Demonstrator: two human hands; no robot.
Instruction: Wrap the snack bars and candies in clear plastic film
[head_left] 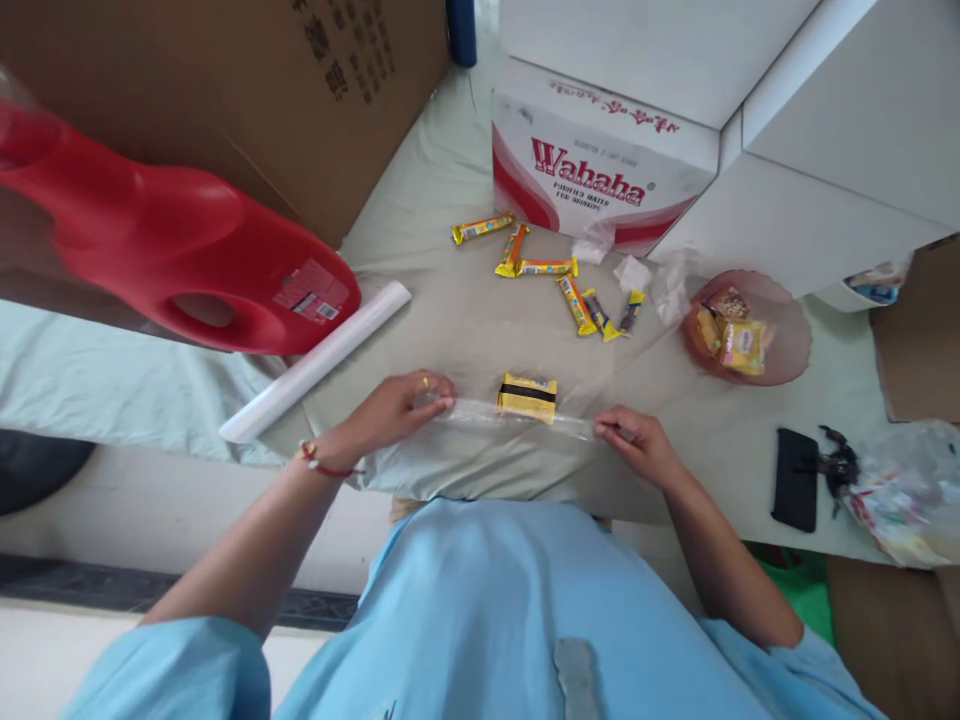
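A sheet of clear plastic wrap (480, 408) lies on the cloth-covered table, its near edge stretched between my hands. My left hand (405, 408) pinches that edge at one end, and my right hand (636, 440) pinches it at the other. Between them a yellow snack packet (527, 397) with a dark stripe rests on the film. Beyond it, several small yellow-and-orange wrapped bars (576, 306) are scattered. To the left, a white roll (319, 362) lies slantwise.
A red jug (187, 250) lies beside a brown carton (285, 100) at left. A Wahaha box (600, 170) stands at the back. A pink bowl (796, 335) of snacks, a black phone (795, 480), keys (838, 462) and a plastic bag (911, 490) are at right.
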